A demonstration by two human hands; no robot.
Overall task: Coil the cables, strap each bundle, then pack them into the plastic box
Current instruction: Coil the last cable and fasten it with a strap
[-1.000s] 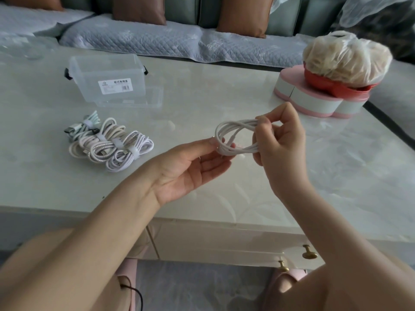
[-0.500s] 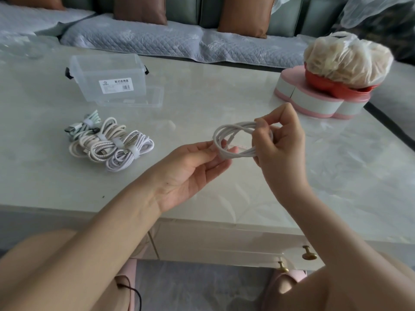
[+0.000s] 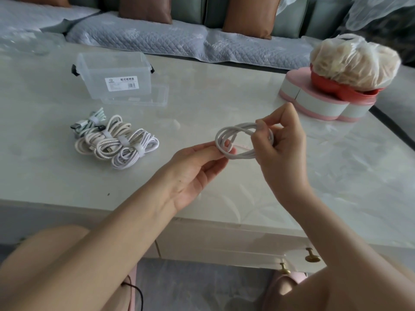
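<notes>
Holding the white cable up over the table, coiled in a loose ring between both hands. My left hand pinches the ring's left end between thumb and fingertips. My right hand is curled round the right side, thumb and forefinger nipping the top strands. That side of the ring is hidden behind my fingers, and I cannot make out the cable's plugs or any strap on it.

Off to the left, 4 strapped bundles lie touching one another on the table; a plug pokes out at the far-left one. Behind them stands the clear plastic box, its label too small to read, with the clear lid lying flat against its front. Far right, a tied plastic bag sits in a red bowl on a pink container; what the bag holds is blurred.
</notes>
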